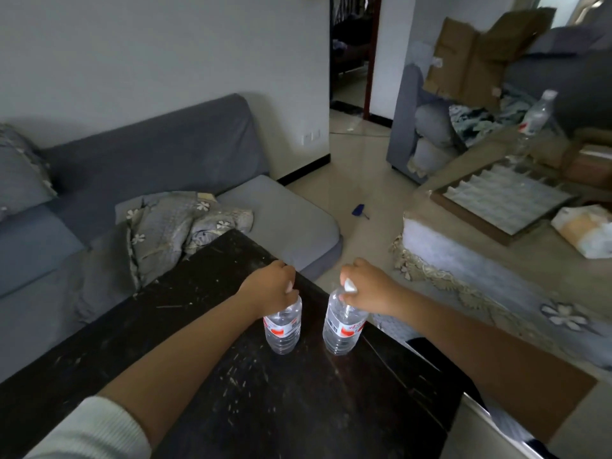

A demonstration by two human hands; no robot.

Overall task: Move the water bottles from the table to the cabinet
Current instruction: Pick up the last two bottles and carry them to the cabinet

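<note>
While our left hand [270,286] curls over the cap and neck of the left bottle [282,327], our right hand [367,288] grips the neck of the right bottle [342,326], its white cap showing between the fingers. Both hands are clamped from above, one bottle each, with a narrow gap between the two.

Both bottles are clear plastic with white-and-red labels, and they stand upright side by side on a dark, scratched wooden surface [231,376] — near its far right edge. Whether their bases rest fully on the wood or are just lifted, we cannot tell. A pale ribbed sleeve [92,432] covers our left upper arm at the bottom left; the right forearm is bare.

Beyond the dark surface, to the left, sits a grey sofa [159,154] with a crumpled flower-print cushion [185,223] on its seat. To the right is a low table under a beige lace-trimmed cloth [496,279], bearing a framed tray of small compartments [503,202] and a crumpled plastic bag [586,230]. A third water bottle [535,119] stands upright at the far end of that table — well apart from our hands. Flattened cardboard [473,54] leans against a second grey sofa behind it, and a small blue object [359,210] lies on the pale tiled floor between the furniture. A doorway [352,51] opens in the far wall.
</note>
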